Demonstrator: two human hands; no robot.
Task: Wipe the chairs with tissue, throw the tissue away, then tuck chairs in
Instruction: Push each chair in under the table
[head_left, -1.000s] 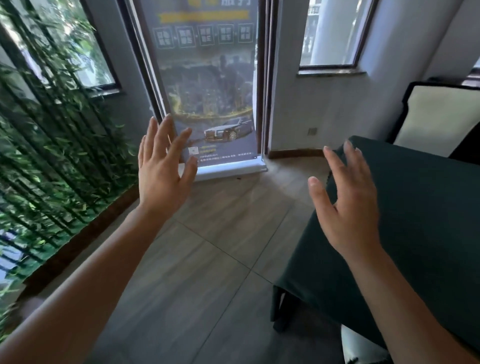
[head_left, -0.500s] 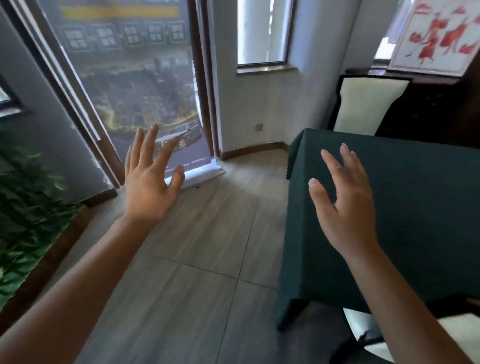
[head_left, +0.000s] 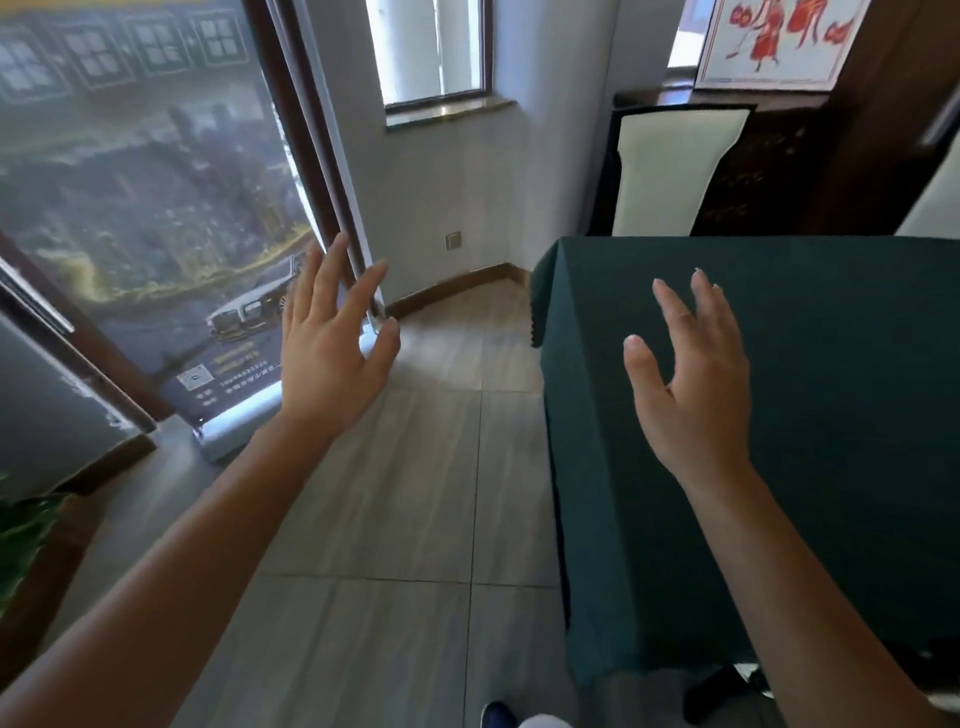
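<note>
My left hand (head_left: 332, 343) is raised over the tiled floor with its fingers spread, holding nothing. My right hand (head_left: 691, 379) is raised over the near left part of the table with the dark green cloth (head_left: 841, 426), fingers straight and empty. A chair with a cream back and dark frame (head_left: 675, 171) stands at the table's far side. Another chair's dark leg and a bit of pale seat (head_left: 727, 686) show under the table's near edge at lower right. No tissue is in view.
A roll-up banner with a car picture (head_left: 156, 218) stands on the floor at left, its base near my left forearm. A dark wooden cabinet (head_left: 779, 156) with a red-figured picture stands behind the far chair. Green plants (head_left: 21, 525) sit at the far left. My shoe tip (head_left: 496, 716) shows at the bottom.
The view has swung to the right: the plants and banner slid left and more of the table and the far chair came in. Both hands stay raised and empty.
</note>
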